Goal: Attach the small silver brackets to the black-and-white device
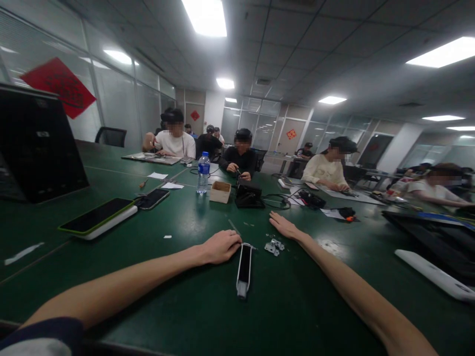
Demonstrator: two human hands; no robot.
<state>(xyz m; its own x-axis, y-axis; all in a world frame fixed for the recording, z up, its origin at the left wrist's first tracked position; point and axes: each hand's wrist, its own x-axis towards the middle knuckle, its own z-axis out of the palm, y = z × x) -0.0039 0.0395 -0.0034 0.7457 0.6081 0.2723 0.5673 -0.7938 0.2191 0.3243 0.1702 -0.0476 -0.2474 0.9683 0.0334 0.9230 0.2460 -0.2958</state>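
Toward the desk's near edge, a slim white-framed black object lies, its far end at the left hand's curled fingers — whether gripped, I cannot tell. Just beyond small metal parts — the right hand, flat, fingers extended.

At the frame's left, a black device bears what looks like an HP logo. Lettering on the red diamond sign, upper left, is too blurred to read.
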